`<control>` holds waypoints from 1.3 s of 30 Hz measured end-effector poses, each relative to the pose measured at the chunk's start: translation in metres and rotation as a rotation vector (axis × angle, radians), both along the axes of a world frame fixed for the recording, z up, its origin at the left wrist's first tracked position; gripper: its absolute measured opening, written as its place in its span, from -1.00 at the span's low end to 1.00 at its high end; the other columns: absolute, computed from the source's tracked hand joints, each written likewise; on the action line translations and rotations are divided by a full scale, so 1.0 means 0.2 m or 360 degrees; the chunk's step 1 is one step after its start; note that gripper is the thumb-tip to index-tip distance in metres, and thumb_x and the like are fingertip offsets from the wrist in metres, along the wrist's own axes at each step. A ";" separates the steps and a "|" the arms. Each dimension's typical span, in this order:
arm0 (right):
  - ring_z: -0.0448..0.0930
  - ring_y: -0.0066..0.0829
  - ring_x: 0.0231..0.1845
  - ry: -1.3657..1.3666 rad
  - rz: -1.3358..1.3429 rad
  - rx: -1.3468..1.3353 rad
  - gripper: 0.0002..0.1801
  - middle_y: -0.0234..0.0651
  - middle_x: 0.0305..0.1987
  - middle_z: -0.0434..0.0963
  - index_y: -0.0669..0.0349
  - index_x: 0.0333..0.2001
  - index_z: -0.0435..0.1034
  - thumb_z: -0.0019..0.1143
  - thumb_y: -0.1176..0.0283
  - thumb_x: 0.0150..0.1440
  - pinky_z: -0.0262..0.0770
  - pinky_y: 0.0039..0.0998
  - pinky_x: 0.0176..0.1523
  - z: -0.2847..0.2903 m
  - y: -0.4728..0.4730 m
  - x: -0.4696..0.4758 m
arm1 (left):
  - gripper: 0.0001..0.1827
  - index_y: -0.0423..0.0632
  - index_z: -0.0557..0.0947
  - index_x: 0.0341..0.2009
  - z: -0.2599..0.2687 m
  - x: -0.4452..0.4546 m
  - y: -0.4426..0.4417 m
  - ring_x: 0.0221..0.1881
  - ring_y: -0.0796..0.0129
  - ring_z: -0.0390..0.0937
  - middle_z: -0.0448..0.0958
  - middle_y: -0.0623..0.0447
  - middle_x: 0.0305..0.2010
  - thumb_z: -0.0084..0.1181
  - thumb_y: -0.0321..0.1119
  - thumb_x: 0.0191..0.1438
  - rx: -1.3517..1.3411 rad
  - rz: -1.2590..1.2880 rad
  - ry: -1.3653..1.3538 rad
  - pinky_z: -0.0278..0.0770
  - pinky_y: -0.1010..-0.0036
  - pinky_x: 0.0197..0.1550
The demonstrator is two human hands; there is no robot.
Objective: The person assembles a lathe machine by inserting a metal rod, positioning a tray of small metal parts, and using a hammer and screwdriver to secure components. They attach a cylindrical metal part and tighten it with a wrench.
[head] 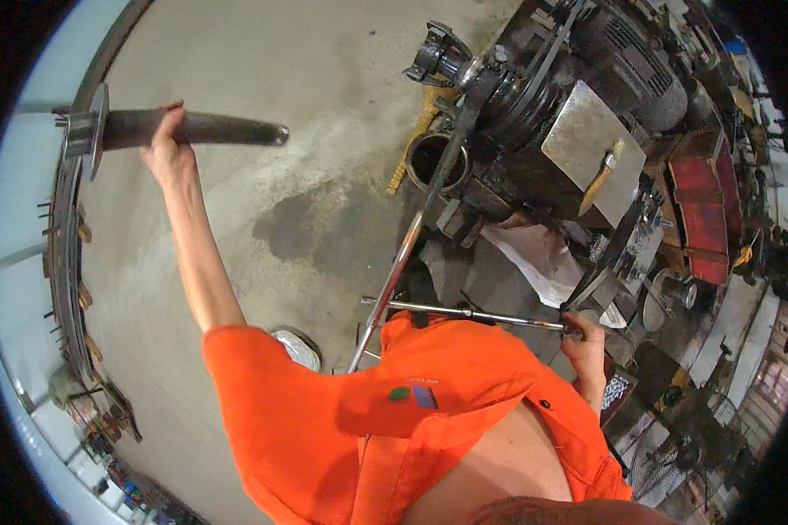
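Observation:
My left hand (171,144) is closed around a dark, slightly tapering metal cylinder (230,128), held out over the floor at the left. A thin metal disc (98,131) surrounds its left part, and its right end looks rounded; the piece is somewhat blurred. On the right, my right hand (582,338) grips the end of a slim steel rod (473,314) running sideways in front of my orange shirt. This rod meets a long, shiny metal bar (397,262), which slants up to the dark machinery. Where the two cross, the joint cannot be made out clearly.
A machine with an electric motor (637,62) and belts fills the upper right. A brush (597,180) lies on a metal plate (565,134). Nearby are an open-topped round container (412,164), a whitish cloth (532,252) and a red metal box (699,203). Long metal stock (65,262) lines the left.

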State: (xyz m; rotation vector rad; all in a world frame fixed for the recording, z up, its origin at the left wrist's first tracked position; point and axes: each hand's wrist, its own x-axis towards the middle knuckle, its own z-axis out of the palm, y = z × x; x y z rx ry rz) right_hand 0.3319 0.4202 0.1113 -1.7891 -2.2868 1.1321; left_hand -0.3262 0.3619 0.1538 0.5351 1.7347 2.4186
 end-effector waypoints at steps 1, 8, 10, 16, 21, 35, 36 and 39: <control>0.53 -0.30 -0.37 0.0026 0.0031 -0.0020 -0.57 -0.15 -0.41 0.51 0.30 -0.23 0.44 -0.05 0.61 -0.31 0.42 -0.47 -0.24 0.00 0.00 0.03 | -0.69 -0.20 0.45 -0.37 0.00 0.04 -0.08 -0.23 0.16 0.47 0.49 -0.09 -0.36 0.08 -0.76 -0.30 0.0047 -0.0133 -0.0045 0.38 0.35 -0.09; 0.52 -0.26 -0.40 0.0382 0.0203 0.0114 -0.58 -0.10 -0.42 0.49 0.34 -0.25 0.43 -0.02 0.58 -0.33 0.40 -0.44 -0.28 -0.14 -0.06 0.34 | -0.67 -0.20 0.44 -0.38 0.13 0.52 -0.42 -0.11 0.12 0.45 0.49 -0.10 -0.32 0.09 -0.76 -0.33 -0.0120 0.0111 0.0103 0.39 0.28 -0.15; 0.51 -0.25 -0.40 0.0480 0.0206 0.0245 -0.57 -0.10 -0.42 0.49 0.34 -0.25 0.43 0.01 0.54 -0.34 0.41 -0.42 -0.27 -0.16 -0.10 0.48 | -0.61 -0.23 0.43 -0.30 0.10 0.75 -0.42 -0.13 0.15 0.45 0.48 -0.09 -0.27 0.09 -0.75 -0.34 -0.0150 0.0136 0.0150 0.39 0.32 -0.16; 0.52 -0.20 -0.32 0.0315 0.0209 0.0075 -0.52 -0.09 -0.35 0.51 0.26 -0.21 0.44 0.03 0.44 -0.35 0.42 -0.37 -0.24 -0.02 -0.17 0.84 | -0.38 -0.12 0.38 -0.15 -0.23 1.31 -0.60 -0.19 0.27 0.42 0.41 0.03 -0.23 0.26 -0.54 -0.45 -0.0216 -0.0384 0.0105 0.43 0.38 -0.18; 0.50 -0.09 -0.34 0.0313 0.0170 0.0299 -0.51 -0.07 -0.40 0.50 0.23 -0.23 0.43 0.02 0.36 -0.37 0.41 -0.21 -0.24 -0.06 -0.08 1.13 | -0.31 -0.14 0.34 -0.08 -0.29 1.60 -0.54 -0.18 0.25 0.42 0.42 0.01 -0.20 0.24 -0.58 -0.46 -0.0436 -0.0548 0.0278 0.37 0.34 -0.07; 0.55 -0.47 -0.39 0.0754 -0.1133 0.0425 -0.65 -0.23 -0.43 0.58 0.31 -0.33 0.49 0.03 0.42 -0.26 0.44 -0.48 -0.28 -0.07 0.69 2.33 | -0.54 -0.23 0.45 -0.18 0.17 1.45 -0.52 -0.20 0.22 0.42 0.46 -0.06 -0.21 0.19 -0.61 -0.30 -0.0244 0.0056 0.0628 0.41 0.29 -0.12; 0.54 -0.50 -0.38 0.0547 -0.1084 0.0696 -0.66 -0.26 -0.42 0.57 0.31 -0.32 0.49 0.03 0.42 -0.25 0.44 -0.50 -0.28 -0.06 0.86 2.38 | -0.56 -0.23 0.45 -0.18 0.24 1.37 -0.61 -0.19 0.21 0.42 0.46 -0.06 -0.21 0.18 -0.61 -0.28 -0.0227 0.0076 0.0672 0.40 0.30 -0.12; 0.50 -0.57 -0.37 0.0697 -0.1089 0.1093 -0.62 -0.34 -0.40 0.55 0.27 -0.23 0.48 0.05 0.41 -0.21 0.40 -0.54 -0.29 -0.12 1.40 2.56 | -0.62 -0.22 0.47 -0.20 0.51 1.72 -0.70 -0.16 0.21 0.41 0.47 -0.07 -0.22 0.14 -0.61 -0.24 -0.0002 0.0214 0.0616 0.38 0.31 -0.07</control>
